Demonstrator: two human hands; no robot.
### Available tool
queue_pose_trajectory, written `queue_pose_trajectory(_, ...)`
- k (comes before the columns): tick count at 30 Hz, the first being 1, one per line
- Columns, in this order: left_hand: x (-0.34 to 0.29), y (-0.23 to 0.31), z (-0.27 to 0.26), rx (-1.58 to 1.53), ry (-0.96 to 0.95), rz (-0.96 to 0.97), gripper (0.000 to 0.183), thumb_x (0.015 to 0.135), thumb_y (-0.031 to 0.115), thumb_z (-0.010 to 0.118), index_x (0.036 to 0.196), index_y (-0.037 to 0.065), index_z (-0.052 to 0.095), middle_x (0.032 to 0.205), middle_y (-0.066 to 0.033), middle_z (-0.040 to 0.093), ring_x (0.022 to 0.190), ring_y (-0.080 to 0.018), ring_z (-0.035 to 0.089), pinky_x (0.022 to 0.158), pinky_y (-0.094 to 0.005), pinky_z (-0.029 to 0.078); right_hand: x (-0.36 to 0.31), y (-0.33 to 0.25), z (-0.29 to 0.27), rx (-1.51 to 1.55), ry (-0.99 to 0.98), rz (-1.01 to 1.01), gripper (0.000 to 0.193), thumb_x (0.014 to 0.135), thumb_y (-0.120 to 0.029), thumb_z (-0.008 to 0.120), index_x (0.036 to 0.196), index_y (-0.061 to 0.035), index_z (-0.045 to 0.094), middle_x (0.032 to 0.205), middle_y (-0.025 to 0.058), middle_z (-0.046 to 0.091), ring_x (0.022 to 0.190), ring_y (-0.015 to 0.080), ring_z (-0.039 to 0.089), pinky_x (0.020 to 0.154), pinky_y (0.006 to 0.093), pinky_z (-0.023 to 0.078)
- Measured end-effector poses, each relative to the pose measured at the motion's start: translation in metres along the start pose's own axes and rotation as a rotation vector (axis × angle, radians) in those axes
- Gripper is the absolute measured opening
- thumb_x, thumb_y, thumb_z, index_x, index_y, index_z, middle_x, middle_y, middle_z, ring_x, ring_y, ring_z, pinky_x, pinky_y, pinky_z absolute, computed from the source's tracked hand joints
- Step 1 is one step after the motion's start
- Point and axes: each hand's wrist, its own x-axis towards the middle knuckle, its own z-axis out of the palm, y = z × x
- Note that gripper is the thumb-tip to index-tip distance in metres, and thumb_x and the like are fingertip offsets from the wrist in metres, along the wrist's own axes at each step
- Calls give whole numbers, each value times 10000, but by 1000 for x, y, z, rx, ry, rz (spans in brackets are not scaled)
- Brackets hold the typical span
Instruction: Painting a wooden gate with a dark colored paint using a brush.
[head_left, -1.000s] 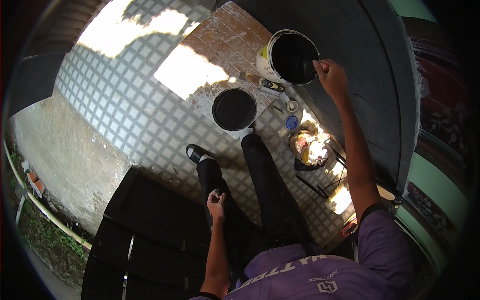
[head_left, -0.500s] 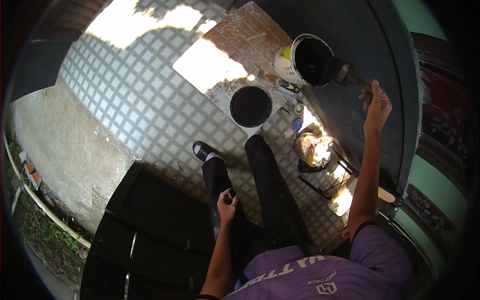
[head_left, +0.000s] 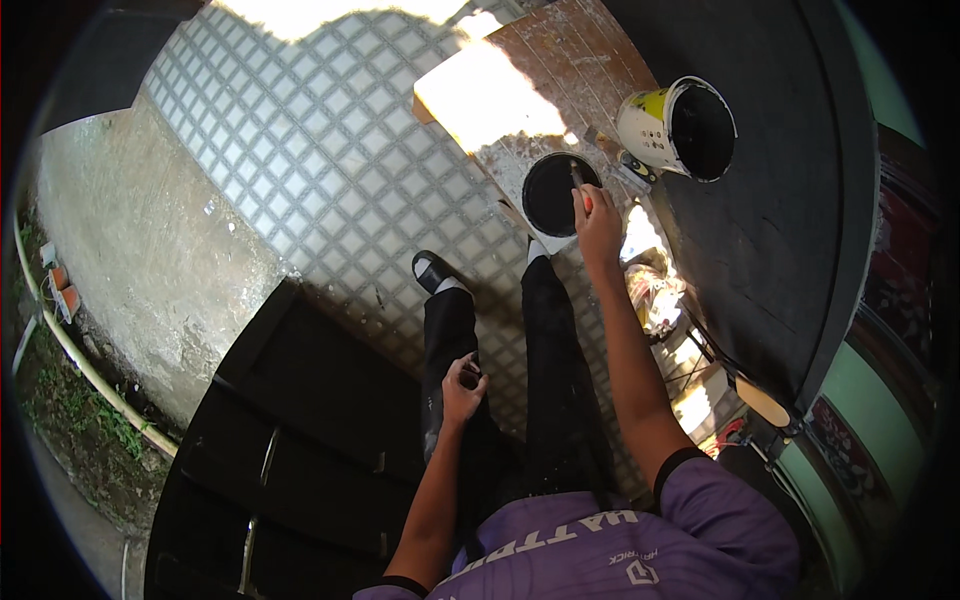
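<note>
Right hand [head_left: 600,228] is gripping one tool [head_left: 577,176] over one tub [head_left: 549,234]; one bucket [head_left: 645,132] is standing at its two o'clock. Left hand [head_left: 463,398] is resting half-curled, contents I cannot tell.

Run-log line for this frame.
right hand: gripping brush over round black-filled tub | left hand: fingers curled, over left leg | white-yellow bucket: right of tub

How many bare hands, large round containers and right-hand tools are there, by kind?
Bare hands: 2 (left hand, right hand)
Large round containers: 2 (white and yellow plastic bucket, round tub, black inside)
Slim dark tool: 1
Total: 5
</note>
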Motion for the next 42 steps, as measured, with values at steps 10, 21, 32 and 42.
queue_pose_trajectory(10, 2, -12, -19, -89, -51, 29, 610, 716, 27, 781, 1289, 22, 572, 966, -39, 646, 776, -85, 613, 711, -236, 498, -26, 14, -18, 182, -59, 50, 207, 927, -194, 660, 1006, -3, 649, 937, 182, 677, 848, 360, 667, 724, 400, 523)
queue_pose_trajectory(21, -17, 39, -27, -87, 626, 155, 681, 680, 79, 793, 1304, 8, 531, 1095, -101, 660, 945, -208, 652, 895, -338, 501, -58, 6, -25, 345, -306, -351, 152, 886, -168, 689, 946, -35, 647, 909, 155, 641, 822, 374, 642, 702, 417, 509)
queue_pose_trajectory(32, -196, 50, 56, -83, 1004, 163, 578, 794, 88, 698, 1340, 45, 514, 1013, -131, 683, 875, -219, 666, 830, -348, 519, -109, 137, -157, 608, -435, 144, 318, 917, -263, 642, 792, 30, 637, 626, 81, 641, 485, 146, 590, 458, 298, 459)
queue_pose_trajectory(42, -320, -52, 299, -972, 1700, -166, 544, 865, 51, 664, 1374, 10, 475, 966, -103, 702, 842, -162, 667, 714, -296, 557, -52, 195, -165, 659, -1295, 403, 147, 985, -153, 531, 884, -48, 545, 715, 17, 523, 516, 139, 451, 498, 275, 383)
